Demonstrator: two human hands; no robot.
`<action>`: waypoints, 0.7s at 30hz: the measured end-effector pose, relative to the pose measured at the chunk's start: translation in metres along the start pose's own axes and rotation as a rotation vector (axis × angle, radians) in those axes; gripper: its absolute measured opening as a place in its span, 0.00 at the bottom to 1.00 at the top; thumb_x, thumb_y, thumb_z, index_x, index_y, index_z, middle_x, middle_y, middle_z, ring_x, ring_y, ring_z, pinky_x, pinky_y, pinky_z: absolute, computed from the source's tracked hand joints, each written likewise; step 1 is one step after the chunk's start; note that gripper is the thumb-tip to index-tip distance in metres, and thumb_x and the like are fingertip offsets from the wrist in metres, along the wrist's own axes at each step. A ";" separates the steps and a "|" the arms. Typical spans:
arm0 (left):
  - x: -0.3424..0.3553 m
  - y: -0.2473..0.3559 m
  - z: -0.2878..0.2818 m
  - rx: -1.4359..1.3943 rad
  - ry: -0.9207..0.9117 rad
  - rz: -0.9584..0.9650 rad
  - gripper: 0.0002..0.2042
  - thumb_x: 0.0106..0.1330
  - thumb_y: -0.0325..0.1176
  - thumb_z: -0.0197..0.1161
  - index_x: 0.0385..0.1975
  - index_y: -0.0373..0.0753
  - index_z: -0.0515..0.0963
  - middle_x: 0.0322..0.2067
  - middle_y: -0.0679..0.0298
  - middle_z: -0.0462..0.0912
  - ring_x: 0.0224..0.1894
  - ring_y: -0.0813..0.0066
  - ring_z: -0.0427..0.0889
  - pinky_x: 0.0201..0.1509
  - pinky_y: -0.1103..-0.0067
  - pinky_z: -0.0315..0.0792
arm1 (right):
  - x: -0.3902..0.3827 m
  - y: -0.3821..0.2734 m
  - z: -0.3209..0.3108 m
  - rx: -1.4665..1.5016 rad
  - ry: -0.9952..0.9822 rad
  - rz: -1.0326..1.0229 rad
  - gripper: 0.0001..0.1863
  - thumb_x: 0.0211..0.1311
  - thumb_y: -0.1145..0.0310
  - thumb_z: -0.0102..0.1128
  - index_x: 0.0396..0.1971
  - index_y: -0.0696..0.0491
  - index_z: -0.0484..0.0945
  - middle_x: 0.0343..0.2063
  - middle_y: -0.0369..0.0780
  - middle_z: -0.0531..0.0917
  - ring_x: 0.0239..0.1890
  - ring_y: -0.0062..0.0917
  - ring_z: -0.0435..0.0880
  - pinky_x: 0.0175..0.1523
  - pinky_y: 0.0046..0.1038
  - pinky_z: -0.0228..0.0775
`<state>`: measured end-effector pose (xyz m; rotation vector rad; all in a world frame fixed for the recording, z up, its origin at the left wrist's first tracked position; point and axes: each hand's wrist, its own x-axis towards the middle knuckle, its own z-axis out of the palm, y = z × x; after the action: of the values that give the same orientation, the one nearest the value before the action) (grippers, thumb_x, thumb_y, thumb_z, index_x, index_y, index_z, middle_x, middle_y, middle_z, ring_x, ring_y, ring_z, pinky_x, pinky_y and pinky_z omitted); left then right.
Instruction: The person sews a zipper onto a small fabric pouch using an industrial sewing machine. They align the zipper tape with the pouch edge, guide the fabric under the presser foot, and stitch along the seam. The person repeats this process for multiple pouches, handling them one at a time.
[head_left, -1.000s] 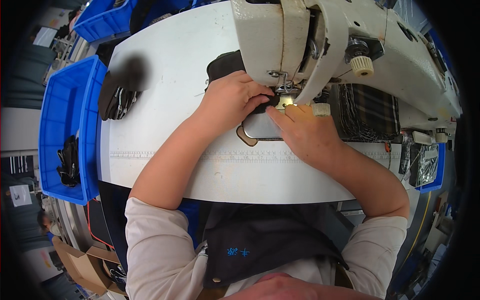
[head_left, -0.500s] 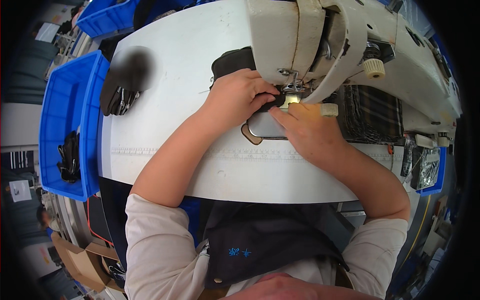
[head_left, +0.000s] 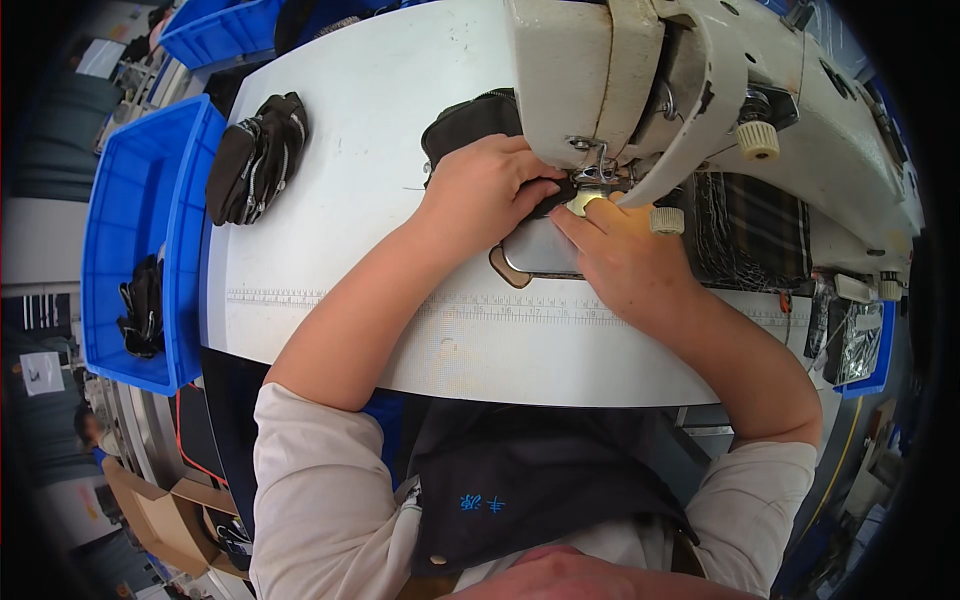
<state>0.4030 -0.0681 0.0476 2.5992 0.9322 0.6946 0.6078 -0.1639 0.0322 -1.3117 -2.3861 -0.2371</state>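
One white table (head_left: 380, 130) stretches before a worker in a dark apron (head_left: 560, 480). A cream sewing machine (head_left: 580, 80) stands over the table's right side, its head reaching toward the middle and a small light glowing at the needle. Just beyond the left edge stands a blue bin (head_left: 185, 250), a dark bundle (head_left: 145, 310) inside it. Under the machine's arm, toward the right edge, lies a stack of plaid cloth (head_left: 760, 230) with frayed sides.

Both bare hands meet beside the needle, well back from the front edge. The left hand (head_left: 485, 185) bends its fingers over a dark pouch (head_left: 470, 120), thumb and forefinger nearly together with dark cloth between them. The right hand (head_left: 635, 245) lies palm down, fingers slightly spread, one tip at the cloth; whether it grips anything cannot be told. The pouch rests mid-table, left of the needle, partly hidden by the left hand. A heap of dark pouches (head_left: 260, 160), zippers showing, sits near the left edge.

A metal plate (head_left: 545, 250) shows below the fingers, a ruler strip (head_left: 500, 308) runs along the front edge, and a thin thread (head_left: 412, 188) trails beside the pouch.
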 end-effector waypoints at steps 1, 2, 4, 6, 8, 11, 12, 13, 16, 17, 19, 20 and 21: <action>-0.002 -0.001 -0.003 -0.015 -0.008 0.013 0.08 0.64 0.37 0.71 0.39 0.44 0.88 0.39 0.65 0.87 0.44 0.62 0.85 0.45 0.69 0.80 | -0.001 -0.001 -0.001 -0.003 -0.015 0.006 0.21 0.51 0.70 0.70 0.49 0.48 0.84 0.33 0.33 0.78 0.35 0.27 0.82 0.40 0.31 0.71; -0.002 -0.002 -0.005 -0.032 -0.019 0.029 0.09 0.63 0.37 0.72 0.40 0.44 0.87 0.40 0.65 0.87 0.44 0.61 0.85 0.45 0.69 0.80 | -0.002 0.000 -0.001 -0.007 -0.031 0.016 0.21 0.51 0.70 0.70 0.49 0.48 0.84 0.33 0.33 0.78 0.35 0.27 0.82 0.40 0.31 0.70; -0.006 0.002 -0.013 -0.050 -0.046 0.009 0.10 0.62 0.37 0.72 0.41 0.43 0.86 0.42 0.64 0.86 0.45 0.60 0.84 0.46 0.68 0.80 | -0.002 0.000 -0.001 -0.004 -0.019 0.017 0.21 0.52 0.70 0.70 0.49 0.48 0.84 0.32 0.32 0.78 0.34 0.26 0.81 0.40 0.31 0.70; -0.010 0.009 -0.017 -0.047 -0.080 -0.005 0.12 0.60 0.36 0.72 0.43 0.43 0.85 0.43 0.63 0.85 0.45 0.60 0.84 0.46 0.68 0.80 | -0.002 -0.001 -0.002 -0.004 -0.013 0.015 0.21 0.52 0.70 0.70 0.49 0.48 0.83 0.32 0.32 0.78 0.34 0.26 0.81 0.40 0.32 0.70; -0.012 0.014 -0.019 -0.027 -0.116 -0.011 0.14 0.58 0.34 0.71 0.44 0.43 0.84 0.45 0.63 0.85 0.45 0.61 0.83 0.47 0.68 0.80 | -0.003 0.000 -0.003 -0.012 -0.012 0.009 0.21 0.52 0.70 0.70 0.49 0.48 0.83 0.32 0.32 0.78 0.34 0.26 0.81 0.41 0.32 0.69; -0.017 0.021 -0.017 -0.020 -0.103 -0.002 0.13 0.57 0.30 0.68 0.43 0.41 0.85 0.44 0.62 0.85 0.45 0.61 0.83 0.48 0.68 0.81 | -0.003 0.000 -0.007 0.016 -0.035 0.011 0.21 0.52 0.70 0.70 0.49 0.48 0.83 0.32 0.33 0.78 0.33 0.27 0.81 0.41 0.31 0.69; -0.017 0.021 -0.016 -0.025 -0.087 0.002 0.13 0.57 0.29 0.67 0.43 0.41 0.85 0.44 0.63 0.85 0.45 0.62 0.83 0.48 0.69 0.81 | -0.003 0.000 -0.007 0.018 -0.018 0.001 0.21 0.52 0.70 0.70 0.49 0.48 0.83 0.32 0.33 0.78 0.33 0.27 0.81 0.41 0.31 0.69; -0.017 0.021 -0.015 -0.030 -0.070 0.007 0.13 0.56 0.29 0.67 0.43 0.41 0.86 0.44 0.63 0.85 0.45 0.62 0.83 0.48 0.69 0.81 | -0.003 0.000 -0.007 0.020 -0.001 -0.009 0.21 0.52 0.70 0.69 0.49 0.48 0.83 0.32 0.33 0.78 0.33 0.27 0.80 0.41 0.32 0.69; -0.019 0.020 -0.012 -0.033 -0.042 0.023 0.14 0.56 0.28 0.67 0.44 0.41 0.87 0.44 0.64 0.84 0.46 0.63 0.83 0.48 0.70 0.81 | -0.003 -0.001 -0.007 0.039 -0.018 -0.005 0.22 0.52 0.73 0.67 0.50 0.48 0.84 0.32 0.34 0.78 0.35 0.29 0.81 0.38 0.31 0.73; -0.020 0.020 -0.010 -0.035 -0.035 0.031 0.15 0.56 0.27 0.67 0.44 0.41 0.88 0.44 0.64 0.84 0.46 0.63 0.83 0.48 0.70 0.81 | -0.002 -0.001 -0.007 0.043 -0.036 0.003 0.22 0.52 0.75 0.66 0.50 0.48 0.85 0.32 0.34 0.78 0.35 0.30 0.82 0.37 0.31 0.76; -0.021 0.020 -0.009 0.011 -0.044 0.050 0.16 0.55 0.27 0.67 0.45 0.41 0.88 0.44 0.64 0.83 0.46 0.63 0.82 0.48 0.70 0.81 | -0.001 -0.002 -0.007 0.045 -0.059 0.004 0.21 0.52 0.75 0.66 0.49 0.49 0.85 0.31 0.35 0.78 0.35 0.29 0.82 0.36 0.31 0.76; -0.021 0.020 -0.009 0.036 -0.049 0.061 0.16 0.55 0.27 0.67 0.45 0.41 0.88 0.44 0.65 0.82 0.46 0.64 0.81 0.48 0.71 0.81 | -0.001 -0.002 -0.007 0.046 -0.068 0.005 0.21 0.52 0.75 0.66 0.49 0.49 0.85 0.30 0.35 0.78 0.35 0.29 0.82 0.36 0.31 0.76; -0.020 0.020 -0.009 0.048 -0.050 0.071 0.16 0.55 0.27 0.67 0.45 0.41 0.88 0.44 0.65 0.82 0.46 0.64 0.81 0.48 0.71 0.81 | -0.001 -0.002 -0.007 0.043 -0.063 0.005 0.21 0.52 0.75 0.67 0.49 0.49 0.85 0.30 0.35 0.78 0.35 0.29 0.82 0.36 0.31 0.76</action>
<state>0.3947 -0.0955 0.0567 2.6901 0.8563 0.6290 0.6087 -0.1680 0.0381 -1.3236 -2.4261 -0.1436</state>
